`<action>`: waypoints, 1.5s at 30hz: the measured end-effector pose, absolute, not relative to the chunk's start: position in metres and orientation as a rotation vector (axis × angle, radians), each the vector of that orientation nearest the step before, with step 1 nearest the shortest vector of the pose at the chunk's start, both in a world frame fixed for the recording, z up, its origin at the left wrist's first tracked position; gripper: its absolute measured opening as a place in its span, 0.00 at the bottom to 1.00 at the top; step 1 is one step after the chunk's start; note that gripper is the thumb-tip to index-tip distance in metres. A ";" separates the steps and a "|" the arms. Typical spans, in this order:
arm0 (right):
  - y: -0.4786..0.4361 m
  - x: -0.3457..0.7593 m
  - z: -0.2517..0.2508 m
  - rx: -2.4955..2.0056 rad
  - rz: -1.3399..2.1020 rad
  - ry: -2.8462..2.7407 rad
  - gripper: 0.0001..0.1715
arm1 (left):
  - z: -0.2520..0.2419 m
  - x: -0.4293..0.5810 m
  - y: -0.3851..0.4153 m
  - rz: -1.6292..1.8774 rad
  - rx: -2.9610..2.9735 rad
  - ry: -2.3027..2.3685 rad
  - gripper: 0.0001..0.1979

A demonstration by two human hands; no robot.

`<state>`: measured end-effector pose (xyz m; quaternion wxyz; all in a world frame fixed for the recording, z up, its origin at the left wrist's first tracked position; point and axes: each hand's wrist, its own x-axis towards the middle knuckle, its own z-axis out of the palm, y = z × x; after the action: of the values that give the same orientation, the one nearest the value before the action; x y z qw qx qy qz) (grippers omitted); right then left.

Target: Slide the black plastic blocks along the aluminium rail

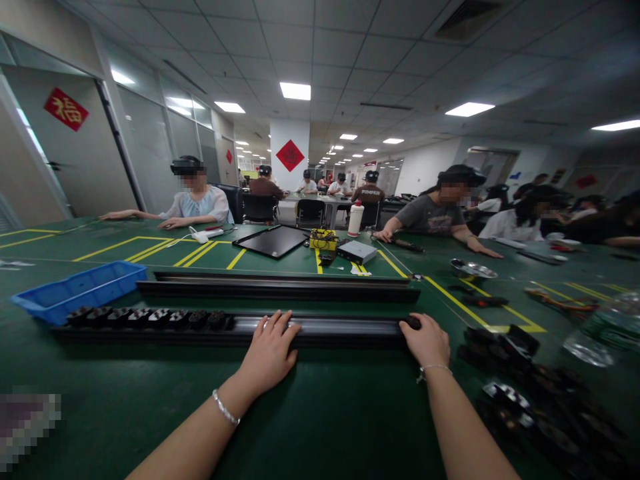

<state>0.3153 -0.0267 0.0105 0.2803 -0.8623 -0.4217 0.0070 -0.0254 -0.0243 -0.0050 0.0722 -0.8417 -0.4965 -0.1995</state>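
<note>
A long black rail lies across the green table in front of me. On its left part stands a row of several small black socket-like modules, some catching the light. My left hand rests over the middle of the rail, just right of the row, its fingers extended and slightly apart. At the rail's right end, my right hand has its fingers closed around a small black module, which is partly hidden by the fingers.
Beyond the rail lies a second black rail. A blue tray sits at the left. Many loose black parts are heaped at the right, near a plastic bottle and a metal bowl. Other people sit across the table.
</note>
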 end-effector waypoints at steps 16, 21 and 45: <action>-0.022 0.332 0.002 -2.253 0.024 -1.022 0.30 | -0.003 -0.025 -0.025 -0.590 -2.522 -1.499 0.23; -0.021 0.337 0.002 -2.269 0.113 -0.978 0.32 | -0.004 -0.025 -0.025 -0.588 -2.526 -1.502 0.23; -0.023 0.336 0.009 -2.258 0.122 -0.915 0.28 | -0.003 -0.025 -0.026 -0.592 -2.525 -1.497 0.23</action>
<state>0.3361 -0.0228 0.0088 0.3438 -0.8693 -0.3522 0.0468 -0.0253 -0.0257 -0.0030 0.0736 -0.8409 -0.4987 -0.1970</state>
